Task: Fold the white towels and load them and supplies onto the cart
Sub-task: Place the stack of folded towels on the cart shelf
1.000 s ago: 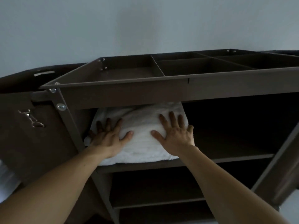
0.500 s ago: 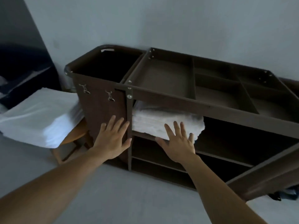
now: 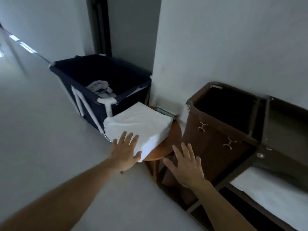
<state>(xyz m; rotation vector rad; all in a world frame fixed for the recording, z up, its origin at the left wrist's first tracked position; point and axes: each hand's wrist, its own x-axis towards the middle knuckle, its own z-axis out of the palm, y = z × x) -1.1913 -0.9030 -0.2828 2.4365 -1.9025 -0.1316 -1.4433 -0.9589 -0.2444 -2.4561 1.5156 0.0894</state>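
While the left hand [image 3: 124, 151] is spread on its near corner and the right hand [image 3: 186, 164] is spread empty, the soft towel stack [image 3: 138, 124] on the table [image 3: 166, 147] is judged best scooped from beneath.

The one view comes from a camera worn on the person's head, looking forward and steeply down from above. It sits tilted, so the floor [image 3: 41, 130] slopes and the wall [image 3: 233, 39] leans. The left forearm [image 3: 66, 197] and right forearm [image 3: 225, 205] stretch in from the bottom edge. At arm's reach, mid-frame, is the pile of white towels [image 3: 140, 124] on the round bench [image 3: 174, 139]. The brown cart [image 3: 216, 139] is cut off at the right edge. The blue hamper [image 3: 100, 75] stands farther back.
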